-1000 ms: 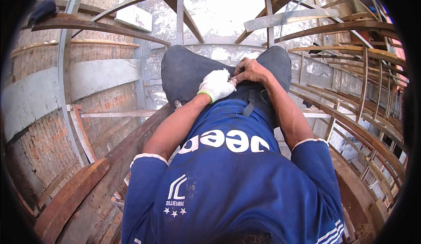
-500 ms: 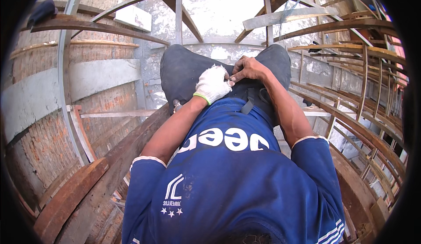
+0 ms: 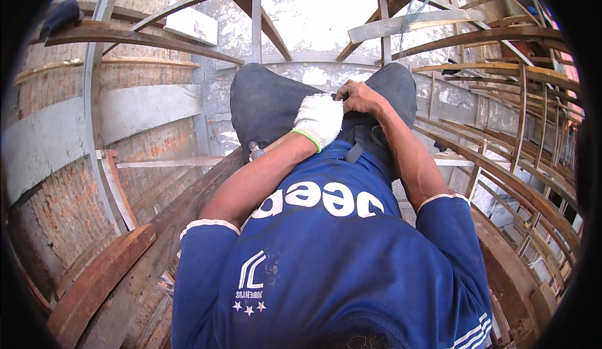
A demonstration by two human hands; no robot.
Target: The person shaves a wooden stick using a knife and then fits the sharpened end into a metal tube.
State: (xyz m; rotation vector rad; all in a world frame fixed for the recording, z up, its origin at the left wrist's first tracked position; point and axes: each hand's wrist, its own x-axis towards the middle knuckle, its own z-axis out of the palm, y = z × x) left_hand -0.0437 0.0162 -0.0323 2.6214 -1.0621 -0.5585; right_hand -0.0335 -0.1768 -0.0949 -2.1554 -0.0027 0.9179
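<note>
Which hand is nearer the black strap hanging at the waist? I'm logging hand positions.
Right. The bare right hand rests on the dark trousers just above the black strap; the gloved left hand sits a little farther to its left.

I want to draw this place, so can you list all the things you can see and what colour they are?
Curved rusty brown wooden beams: many, brown, ringing the right side.
Thick reddish wooden plank: one, reddish brown, lower left.
Red brick wall: one, red-brown, left.
Grey metal frame bars: several, grey, top centre.
Small wooden-handled tool: one, tan with a grey end, poking out beside the left forearm.
Blue short-sleeved shirt: one, blue with white trim, bottom centre.
Dark grey trousers: one pair, centre.
Left hand: one, in a white knitted glove, on the lap.
Right hand: one, bare, touching the glove.
</note>
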